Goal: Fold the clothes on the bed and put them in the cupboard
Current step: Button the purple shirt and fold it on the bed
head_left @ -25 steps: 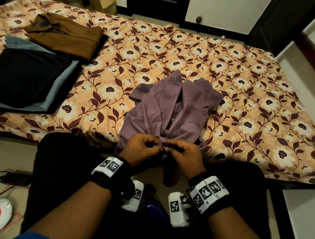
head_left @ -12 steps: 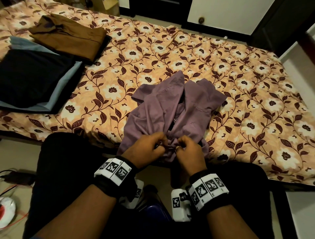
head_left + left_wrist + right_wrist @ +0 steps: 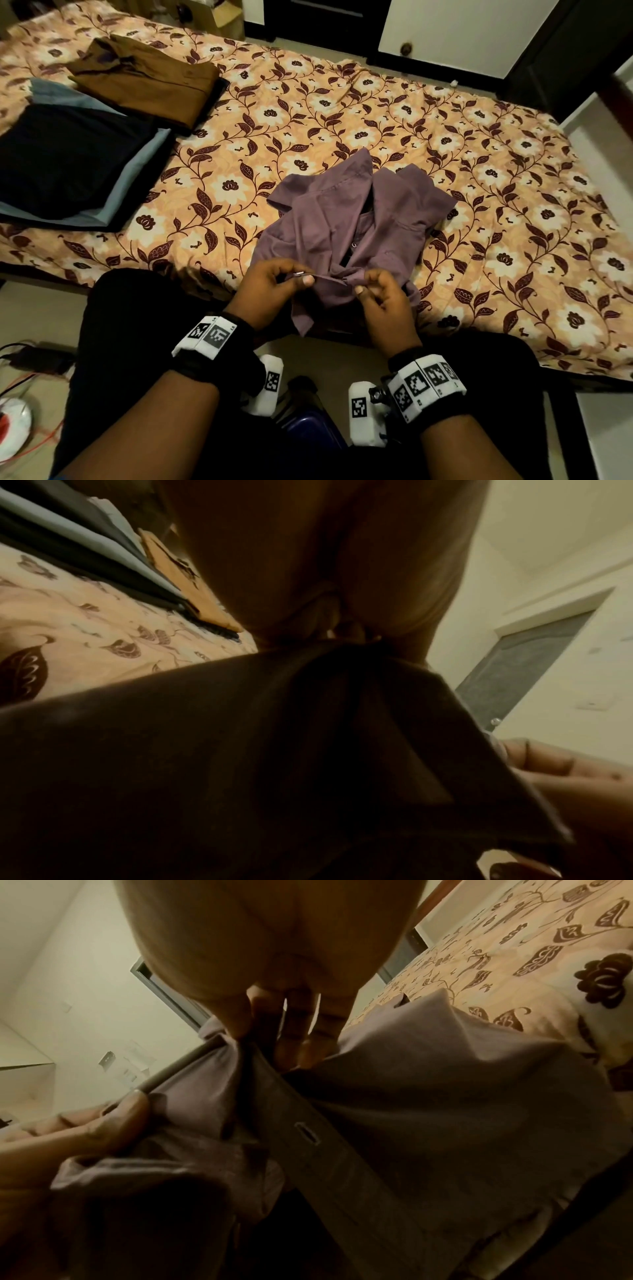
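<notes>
Hands have pulled apart since before, stretching the shirt [image 3: 346, 219] hem taut. Left hand [image 3: 274, 291] and right hand [image 3: 383, 301] each pinch it at the bed [image 3: 308, 113] edge.

The bed [image 3: 479, 144] was covered by a peach sheet printed with dark maroon leaves and pale flowers. A crumpled mauve shirt [image 3: 346, 219] lay at the middle of the near edge, its lower part hanging over that edge, where it was held between the left hand [image 3: 274, 291] and the right hand [image 3: 380, 301]. Toward the left edge lay a flat stack of dark and grey-blue folded clothes [image 3: 75, 161], and just beyond it, nearer the far left corner, a folded brown shirt [image 3: 144, 78] rested on another dark folded piece.
</notes>
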Demonstrator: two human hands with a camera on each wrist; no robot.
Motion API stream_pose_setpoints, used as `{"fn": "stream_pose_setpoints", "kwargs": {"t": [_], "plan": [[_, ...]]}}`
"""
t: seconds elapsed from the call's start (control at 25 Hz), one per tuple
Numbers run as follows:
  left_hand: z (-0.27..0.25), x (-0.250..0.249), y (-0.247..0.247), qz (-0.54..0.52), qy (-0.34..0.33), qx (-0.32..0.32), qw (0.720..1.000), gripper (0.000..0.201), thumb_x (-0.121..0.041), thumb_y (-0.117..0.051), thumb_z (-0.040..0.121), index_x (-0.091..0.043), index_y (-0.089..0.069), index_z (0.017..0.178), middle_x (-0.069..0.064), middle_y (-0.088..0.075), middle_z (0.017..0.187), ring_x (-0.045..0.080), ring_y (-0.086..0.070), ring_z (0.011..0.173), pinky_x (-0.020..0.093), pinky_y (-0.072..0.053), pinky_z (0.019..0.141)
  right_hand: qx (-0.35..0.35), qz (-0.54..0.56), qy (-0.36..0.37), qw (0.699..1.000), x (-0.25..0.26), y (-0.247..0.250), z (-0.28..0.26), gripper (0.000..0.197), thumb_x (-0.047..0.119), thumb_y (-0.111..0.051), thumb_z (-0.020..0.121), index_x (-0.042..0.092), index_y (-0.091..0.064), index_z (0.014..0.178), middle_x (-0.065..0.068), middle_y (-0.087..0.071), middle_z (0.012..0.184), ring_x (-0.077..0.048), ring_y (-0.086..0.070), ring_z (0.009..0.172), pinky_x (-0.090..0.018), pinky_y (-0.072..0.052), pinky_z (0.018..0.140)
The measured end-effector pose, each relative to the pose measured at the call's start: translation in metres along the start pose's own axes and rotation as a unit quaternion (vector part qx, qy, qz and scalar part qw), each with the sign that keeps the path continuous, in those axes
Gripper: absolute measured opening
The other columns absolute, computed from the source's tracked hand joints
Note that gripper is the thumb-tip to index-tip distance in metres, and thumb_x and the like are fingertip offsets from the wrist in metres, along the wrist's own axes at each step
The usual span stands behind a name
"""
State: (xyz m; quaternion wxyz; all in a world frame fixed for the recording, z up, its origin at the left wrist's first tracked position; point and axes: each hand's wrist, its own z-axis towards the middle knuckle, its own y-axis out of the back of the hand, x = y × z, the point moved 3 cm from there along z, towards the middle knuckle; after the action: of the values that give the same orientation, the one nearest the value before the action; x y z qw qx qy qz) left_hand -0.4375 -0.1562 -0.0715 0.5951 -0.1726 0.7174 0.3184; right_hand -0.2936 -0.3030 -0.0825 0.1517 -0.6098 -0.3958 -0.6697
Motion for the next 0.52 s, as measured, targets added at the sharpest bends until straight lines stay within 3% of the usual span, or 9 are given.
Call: {"fn": "stream_pose_setpoints", "kwargs": {"t": [0.08,0.16,0.28,0.36,0.44,0.52], "plan": [[0.0,-0.003,0.004,-0.013,-0.027,-0.068,0.997,0.016,-0.007,-0.069,0.086,-0.022,-0.073,0.09,-0.002,-0.064,0.1,-0.007,-0.059,0.091,0.014,-0.047,0.084,-0.024,0.106,-0.02,0.994,-0.004,0.005,0.003,0.02,-0.002,-0.056,0.091,0.018,-0.055,0.092,-0.001,-0.068,0.074,-0.012,-0.066,0.072,-0.029,-0.053,0.073],[0.0,-0.007,0.006,-0.032,-0.05,-0.129,0.99,0.016,-0.007,-0.069,0.086,-0.019,-0.073,0.096,-0.002,-0.055,0.098,-0.009,-0.052,0.092,0.008,-0.044,0.084,-0.002,0.158,-0.039,0.987,-0.002,0.005,0.002,0.017,-0.005,-0.056,0.09,0.012,-0.057,0.092,-0.005,-0.069,0.07,-0.014,-0.068,0.067,-0.025,-0.055,0.067],[-0.002,-0.011,0.006,-0.023,-0.091,-0.161,0.982,0.019,-0.012,-0.069,0.087,-0.027,-0.072,0.097,-0.009,-0.062,0.092,0.003,-0.058,0.091,0.015,-0.047,0.083,0.132,0.103,-0.098,0.981,-0.003,-0.015,-0.008,0.011,0.001,-0.064,0.086,0.012,-0.063,0.089,-0.005,-0.069,0.081,-0.012,-0.069,0.072,-0.026,-0.054,0.064],[-0.003,-0.012,0.004,-0.043,-0.1,-0.138,0.985,0.02,-0.01,-0.068,0.088,-0.028,-0.072,0.097,-0.008,-0.07,0.096,0.006,-0.065,0.093,0.021,-0.053,0.085,0.174,0.078,-0.133,0.973,-0.009,-0.024,-0.011,0.019,0.003,-0.069,0.083,0.021,-0.065,0.089,0.001,-0.069,0.089,-0.013,-0.068,0.081,-0.029,-0.056,0.065],[-0.005,-0.014,0.0,-0.062,-0.088,-0.101,0.989,0.023,-0.006,-0.068,0.087,-0.027,-0.072,0.096,-0.009,-0.074,0.092,0.007,-0.068,0.092,0.024,-0.055,0.083,0.09,0.028,-0.103,0.99,-0.015,-0.018,-0.004,0.031,0.005,-0.074,0.079,0.029,-0.06,0.091,0.008,-0.064,0.099,-0.009,-0.064,0.091,-0.027,-0.057,0.074],[-0.005,-0.015,-0.004,-0.084,-0.084,-0.07,0.99,0.023,-0.003,-0.07,0.083,-0.024,-0.073,0.095,-0.009,-0.074,0.092,0.008,-0.069,0.09,0.023,-0.056,0.08,0.024,-0.049,-0.014,0.998,-0.014,-0.008,0.003,0.032,0.003,-0.078,0.073,0.023,-0.062,0.093,0.008,-0.057,0.101,0.002,-0.056,0.093,-0.014,-0.05,0.081]]}}
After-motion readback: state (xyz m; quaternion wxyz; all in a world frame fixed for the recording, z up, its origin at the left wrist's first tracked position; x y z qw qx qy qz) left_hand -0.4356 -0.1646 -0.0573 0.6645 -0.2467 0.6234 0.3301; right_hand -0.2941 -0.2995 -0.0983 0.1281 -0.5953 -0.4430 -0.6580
